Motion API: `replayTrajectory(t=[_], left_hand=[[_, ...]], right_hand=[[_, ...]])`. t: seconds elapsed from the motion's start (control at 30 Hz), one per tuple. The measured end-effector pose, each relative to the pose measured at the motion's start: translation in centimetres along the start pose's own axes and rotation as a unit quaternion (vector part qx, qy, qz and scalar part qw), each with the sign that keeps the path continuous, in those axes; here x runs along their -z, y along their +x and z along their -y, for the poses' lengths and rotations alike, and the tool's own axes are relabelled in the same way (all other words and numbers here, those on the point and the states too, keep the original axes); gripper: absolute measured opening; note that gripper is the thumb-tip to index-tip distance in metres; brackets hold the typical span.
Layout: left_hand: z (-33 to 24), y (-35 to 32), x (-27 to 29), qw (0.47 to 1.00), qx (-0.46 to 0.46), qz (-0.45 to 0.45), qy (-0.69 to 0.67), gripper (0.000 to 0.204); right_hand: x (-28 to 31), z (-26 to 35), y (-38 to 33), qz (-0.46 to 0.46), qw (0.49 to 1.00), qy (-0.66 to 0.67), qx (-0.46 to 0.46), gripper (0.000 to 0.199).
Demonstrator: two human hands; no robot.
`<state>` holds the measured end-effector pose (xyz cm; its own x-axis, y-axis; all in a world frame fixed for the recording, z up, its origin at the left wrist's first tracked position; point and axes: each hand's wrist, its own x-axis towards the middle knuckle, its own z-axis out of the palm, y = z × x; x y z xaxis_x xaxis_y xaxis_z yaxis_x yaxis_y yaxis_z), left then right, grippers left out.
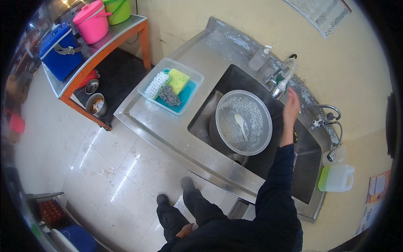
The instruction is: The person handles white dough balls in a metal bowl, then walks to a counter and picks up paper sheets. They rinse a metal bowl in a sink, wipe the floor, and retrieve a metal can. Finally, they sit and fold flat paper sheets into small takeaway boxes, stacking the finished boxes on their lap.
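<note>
My right hand (291, 110) reaches over the sink, fingers stretched out and slightly blurred, just right of the near tap's spout (278, 89). It holds nothing that I can see. Below and left of it, a large round metal pot (218, 126) stands in the sink, holding cloudy water with white grains or bits. A white spoon (240, 124) lies in that pot. My left hand (184, 231) hangs low by my thigh, away from the sink; its fingers are mostly hidden.
Left of the sink, a clear plastic tub (200, 80) holds a white brush, yellow sponge and steel scrubber in blue liquid. A pump bottle (259, 59), a second tap (333, 113) and a jug of green liquid (335, 178) line the counter. A side table (90, 48) bears buckets and a blue cooler.
</note>
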<state>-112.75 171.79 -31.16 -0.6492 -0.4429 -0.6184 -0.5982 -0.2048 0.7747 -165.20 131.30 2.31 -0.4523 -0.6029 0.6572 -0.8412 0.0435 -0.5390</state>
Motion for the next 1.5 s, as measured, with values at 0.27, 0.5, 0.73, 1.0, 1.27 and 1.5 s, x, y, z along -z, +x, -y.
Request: replayTrajectory(t=[0.27,0.5,0.73,1.0,1.27,1.5], left_hand=[[-11.1,-5.7,5.0,0.952,0.079,-0.053,-0.291,0.019],[-12.0,-5.0,3.4,0.921,0.079,-0.082,-0.372,0.026],[-1.0,5.9,8.3,0.860,0.160,-0.444,-0.191,0.051],[20.3,20.2,20.0,0.816,0.067,-0.514,-0.256,0.030],[29.1,21.5,29.9,0.847,0.028,-0.408,-0.339,0.017],[28.8,21.2,31.3,0.847,0.013,-0.445,-0.292,0.014]], right_hand=[[4.0,1.6,-5.1,0.320,0.916,0.167,-0.177,0.030],[-0.4,17.0,-34.6,0.797,0.273,0.426,-0.330,0.019],[-13.3,1.3,-56.1,0.623,0.745,0.079,-0.227,0.015],[-23.4,-21.7,-55.1,0.390,0.875,-0.238,-0.156,0.028],[-20.8,-35.3,-42.6,0.004,0.876,-0.458,0.154,0.042],[-21.1,-41.6,-33.9,-0.020,0.883,-0.468,0.025,0.049]])
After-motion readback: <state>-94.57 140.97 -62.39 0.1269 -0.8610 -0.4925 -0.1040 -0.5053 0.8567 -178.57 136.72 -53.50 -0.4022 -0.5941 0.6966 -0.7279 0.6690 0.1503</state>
